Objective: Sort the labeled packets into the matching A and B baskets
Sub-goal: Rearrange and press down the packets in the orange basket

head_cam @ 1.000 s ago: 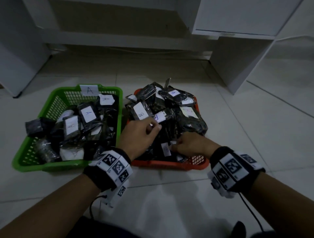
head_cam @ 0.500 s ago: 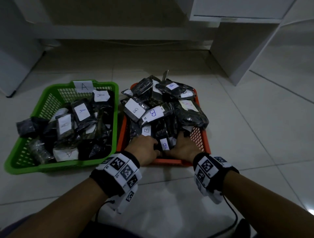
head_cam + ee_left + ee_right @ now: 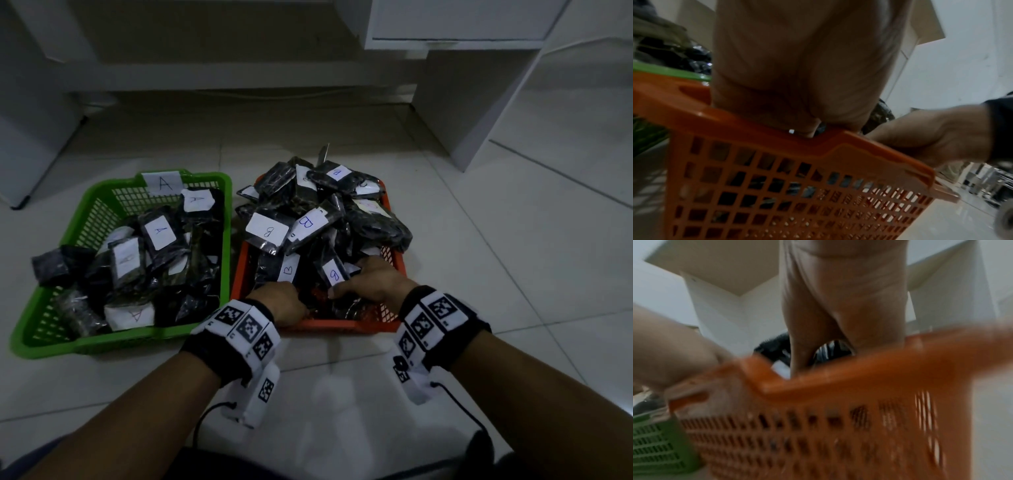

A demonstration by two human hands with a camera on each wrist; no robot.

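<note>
The green basket (image 3: 102,342) with an "A" tag (image 3: 163,183) stands on the left and holds dark packets labelled A. The orange basket (image 3: 342,327) beside it is heaped with dark packets labelled B. Both hands are in the near end of the orange basket. My left hand (image 3: 286,301) dips behind the near rim, so its fingers are hidden among the packets. My right hand (image 3: 370,281) lies on the heap, fingers stretched toward a B packet (image 3: 333,272). In the wrist views the orange basket wall (image 3: 777,178) (image 3: 838,418) hides the fingertips.
The baskets stand side by side on a pale tiled floor (image 3: 513,274). White furniture panels (image 3: 462,102) rise behind and to the right. A white panel leg (image 3: 30,154) stands at the far left. A black cable (image 3: 209,414) hangs from the left wrist.
My left hand has drawn back from the middle of the B heap to the near rim. My right hand has shifted slightly inward on the packets. The view has tilted closer.
</note>
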